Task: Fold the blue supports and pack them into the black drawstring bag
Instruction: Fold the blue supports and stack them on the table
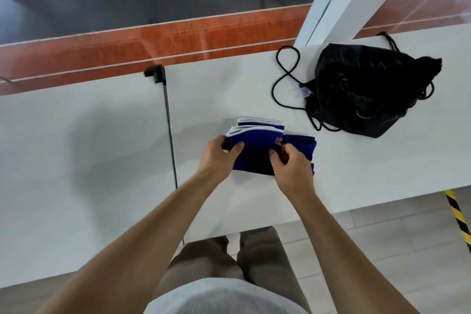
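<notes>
Pinching the blue supports (257, 150) at both ends, my left hand (219, 154) and right hand (293, 168) grip the soft, white-edged stack mid-table (102, 148). My hands cover its near corners, so I can't count the layers. Off to the far right, apart from it, slumps the crumpled black drawstring bag (367, 89), its cord (283, 76) looping across the smooth white top.

One black drawstring bag (367, 89) lies at two o'clock on the tabletop (102, 135). The stacked blue supports (257, 145) number several; white edges suggest about four, exact count unclear. Two hands: left hand (219, 155), right hand (290, 163).
</notes>
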